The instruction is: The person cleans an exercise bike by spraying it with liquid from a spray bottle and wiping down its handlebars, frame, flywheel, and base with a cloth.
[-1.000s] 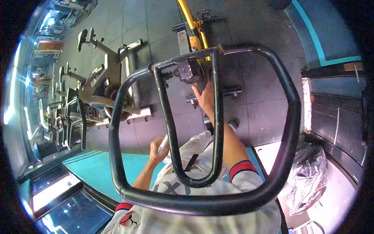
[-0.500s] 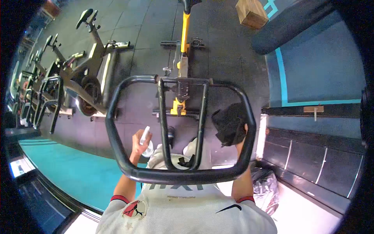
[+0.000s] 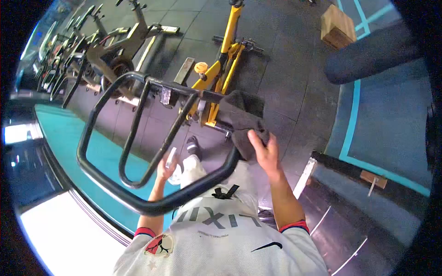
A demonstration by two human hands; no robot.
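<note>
My right hand (image 3: 267,154) is closed on a dark cloth (image 3: 244,117), which lies over the right end of the black handlebar (image 3: 156,207) of a yellow exercise bike (image 3: 207,78). Lower left, behind the handlebar loops, my left hand (image 3: 165,168) grips a white spray bottle (image 3: 174,172), its head pointing up. Part of the bottle is hidden by the bar.
More exercise bikes (image 3: 108,60) stand in a row at the upper left. A wooden box (image 3: 337,27) and a dark padded roll (image 3: 373,53) are at the upper right. A shoe (image 3: 193,146) shows below the bike.
The view has turned, so the handlebar appears tilted and further left. My right hand has brought the dark cloth from beside the bar's right side onto it. The left hand keeps the bottle.
</note>
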